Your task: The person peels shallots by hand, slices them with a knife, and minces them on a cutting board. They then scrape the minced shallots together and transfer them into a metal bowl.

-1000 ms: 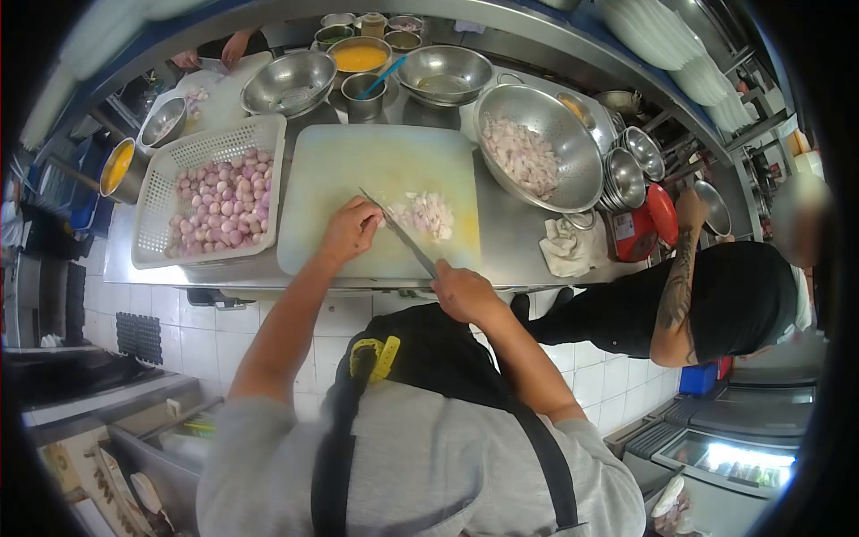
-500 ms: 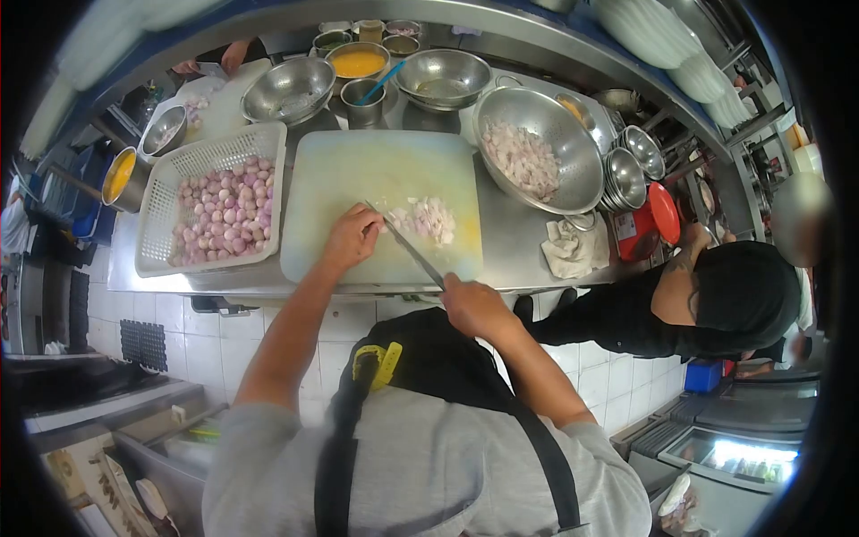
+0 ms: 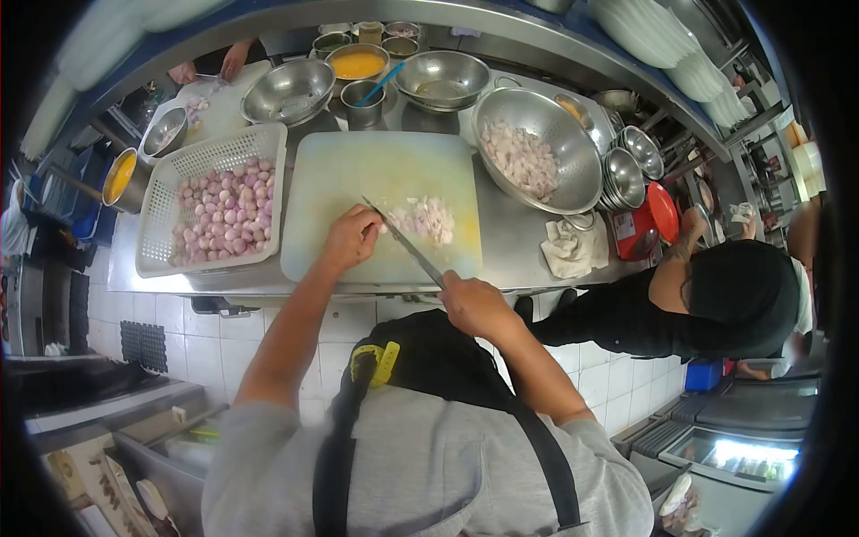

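My right hand (image 3: 472,306) grips the handle of a kitchen knife (image 3: 413,253), whose blade slants up and left across the cutting board (image 3: 385,166). The curled fingers of my left hand (image 3: 353,237) press on a small pale shallot piece at the blade's left side; the fingers largely hide it. Just right of the blade lies a small heap of chopped shallots (image 3: 429,220). Peeled whole shallots (image 3: 228,210) fill a white perforated basket (image 3: 157,234) left of the board. To the right, a large steel colander (image 3: 582,170) holds more chopped shallots (image 3: 521,161).
Steel bowls (image 3: 291,89) and a pot of orange liquid (image 3: 358,63) stand behind the board. A folded cloth (image 3: 573,248) lies near the right front edge. One co-worker in black (image 3: 743,300) stands at right; another person's hands (image 3: 234,61) work at the far left.
My hands stay nearly in place, with the knife tip slightly higher. The co-worker at right has shifted head and arms. The far person's hands have moved slightly over their board.
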Motion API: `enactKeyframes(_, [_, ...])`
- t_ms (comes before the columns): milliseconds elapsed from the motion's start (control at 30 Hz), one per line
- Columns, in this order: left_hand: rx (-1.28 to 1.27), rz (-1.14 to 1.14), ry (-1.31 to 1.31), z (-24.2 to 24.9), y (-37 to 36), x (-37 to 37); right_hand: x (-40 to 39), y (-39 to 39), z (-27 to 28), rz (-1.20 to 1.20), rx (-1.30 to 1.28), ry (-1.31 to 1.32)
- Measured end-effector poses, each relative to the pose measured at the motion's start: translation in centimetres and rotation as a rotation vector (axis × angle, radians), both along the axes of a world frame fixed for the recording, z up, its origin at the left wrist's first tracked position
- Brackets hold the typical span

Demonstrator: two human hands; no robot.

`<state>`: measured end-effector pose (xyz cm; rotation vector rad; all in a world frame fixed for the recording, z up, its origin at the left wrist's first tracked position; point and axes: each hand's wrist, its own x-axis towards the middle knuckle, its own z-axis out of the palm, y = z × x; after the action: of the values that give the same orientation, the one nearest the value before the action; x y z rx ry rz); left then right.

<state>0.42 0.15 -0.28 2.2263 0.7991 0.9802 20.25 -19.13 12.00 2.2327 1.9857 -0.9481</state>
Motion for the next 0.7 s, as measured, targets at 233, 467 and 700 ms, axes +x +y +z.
enactKeyframes(233, [-0.097, -0.029, -0.018, -0.3, -0.1, 0.0, 0.7, 1.1, -3.8, -0.025, 0.004, 0.051])
enactKeyframes(467, [-0.096, 0.084, 0.086, -0.4, -0.6, 0.8, 3.4, 0.1, -3.8, -0.030, 0.062, 0.071])
enactKeyframes(700, [-0.054, -0.006, 0.004, -0.6, 1.0, -0.3, 2.4, 0.1, -2.0, -0.026, 0.055, 0.000])
